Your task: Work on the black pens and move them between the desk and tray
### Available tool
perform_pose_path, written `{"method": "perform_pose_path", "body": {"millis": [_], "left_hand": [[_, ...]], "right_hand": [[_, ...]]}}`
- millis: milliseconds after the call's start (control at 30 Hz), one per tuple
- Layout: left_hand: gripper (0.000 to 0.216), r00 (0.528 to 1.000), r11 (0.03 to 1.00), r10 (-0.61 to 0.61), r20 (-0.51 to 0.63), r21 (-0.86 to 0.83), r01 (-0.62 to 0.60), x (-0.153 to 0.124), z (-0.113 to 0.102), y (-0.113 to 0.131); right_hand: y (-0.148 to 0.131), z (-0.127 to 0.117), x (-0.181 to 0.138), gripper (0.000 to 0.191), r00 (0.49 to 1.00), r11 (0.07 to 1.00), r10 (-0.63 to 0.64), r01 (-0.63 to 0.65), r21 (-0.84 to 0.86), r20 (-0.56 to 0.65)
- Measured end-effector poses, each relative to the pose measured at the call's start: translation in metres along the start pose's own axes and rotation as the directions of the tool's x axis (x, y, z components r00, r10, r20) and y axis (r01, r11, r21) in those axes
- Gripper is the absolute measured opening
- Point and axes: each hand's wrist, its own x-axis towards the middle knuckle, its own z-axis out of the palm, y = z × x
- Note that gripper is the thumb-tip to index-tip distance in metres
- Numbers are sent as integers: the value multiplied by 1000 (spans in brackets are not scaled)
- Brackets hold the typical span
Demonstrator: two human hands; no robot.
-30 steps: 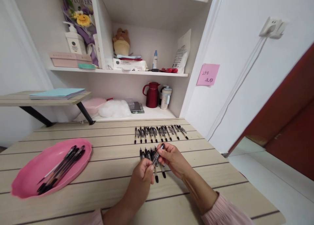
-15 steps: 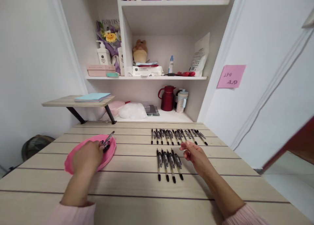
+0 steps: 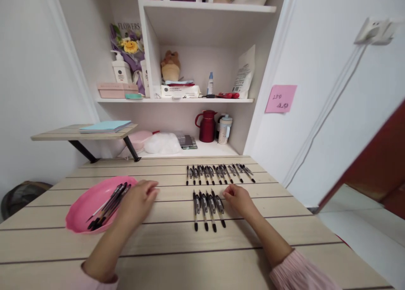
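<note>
My left hand [image 3: 137, 205], a little blurred, hovers over the table just right of the pink dish [image 3: 73, 212]. Its fingers reach rightward, slightly apart, with no pen showing in them. Several black-capped clear pens [image 3: 109, 208] lie slanted in the dish, partly behind that hand. On the table, a near row of pens [image 3: 205, 210] lies side by side. Close to the upper end of its rightmost pen is my right hand [image 3: 238, 200], fingers curled together, nothing visible in them; contact with the pen is unclear. Farther back lies a longer row of similar pens [image 3: 218, 175].
A raised wooden stand [image 3: 53, 132] with blue paper [image 3: 106, 126] is at back left. Behind the table, a white shelf [image 3: 177, 100] holds bottles, a plush toy [image 3: 171, 66] and boxes. Below it stand a red jug [image 3: 207, 127] and a pale cup [image 3: 225, 130].
My left hand has come out of the pink dish toward the right, and the pen seen at its fingers no longer shows there. My right hand's fingers have curled in. The view has turned slightly right.
</note>
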Motion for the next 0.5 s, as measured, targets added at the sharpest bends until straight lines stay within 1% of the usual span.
{"method": "perform_pose_path", "body": {"millis": [33,100,167,233,333,400,500], "left_hand": [[33,997,994,64,34,-93,-61,-1,9,15],[31,981,962,158,114,-240,-127,-4,26,43],[28,963,938,216,159,-306,-160,-6,42,64],[25,951,931,250,181,-316,-184,-7,56,78],[22,945,934,256,204,-305,-187,-9,71,88],[21,944,935,250,215,-308,-177,-12,79,91],[21,945,933,240,224,-322,-160,-17,87,91]], "right_hand": [[-3,-1,-2,12,1000,998,-5,6,-60,17],[-10,-4,-6,12,999,987,-11,18,-161,43],[-15,-5,-9,13,998,974,-15,27,-224,56],[-19,-8,-11,13,998,965,-5,22,-263,65],[-22,-13,-13,16,995,955,24,6,-296,95],[-25,-17,-16,20,991,948,29,15,-317,132],[-33,-22,-24,26,979,912,41,44,-409,199]]}}
